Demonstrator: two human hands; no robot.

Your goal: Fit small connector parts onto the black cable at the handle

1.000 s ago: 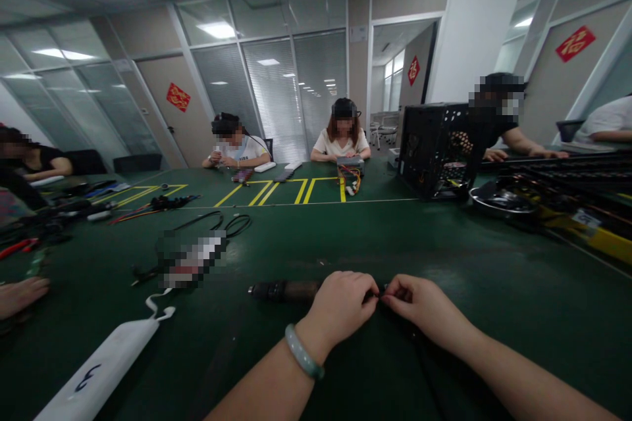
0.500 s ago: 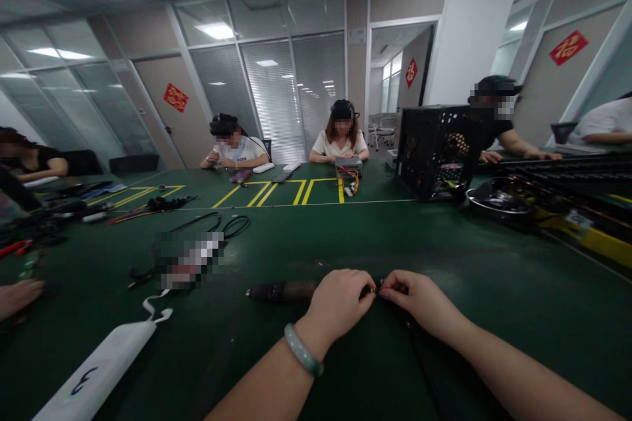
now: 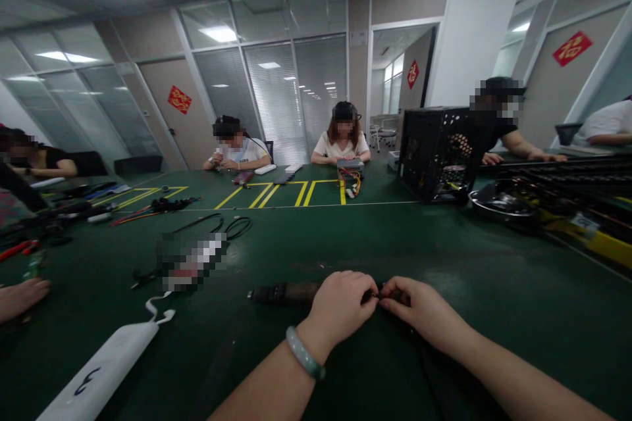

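My left hand, with a pale green bangle on its wrist, is closed in a pinch at the middle of the near table. Close against its fingertips, my right hand pinches too. Something small and dark sits between the fingertips; its kind is too hidden to name. Behind my left hand lies a dark cylindrical tool, which looks like an electric screwdriver, its narrow tip pointing left. The hand covers the tool's right part. A dark cord runs down the table under my right forearm.
A white power bank marked 3 lies at the near left, with black cables beyond it. Another person's hand is at the left edge. A black computer case stands at the back right, near a shiny round part.
Both hands stay together with small finger movements. The fingertips parted slightly half a second ago and are close again now. The tool has not moved.
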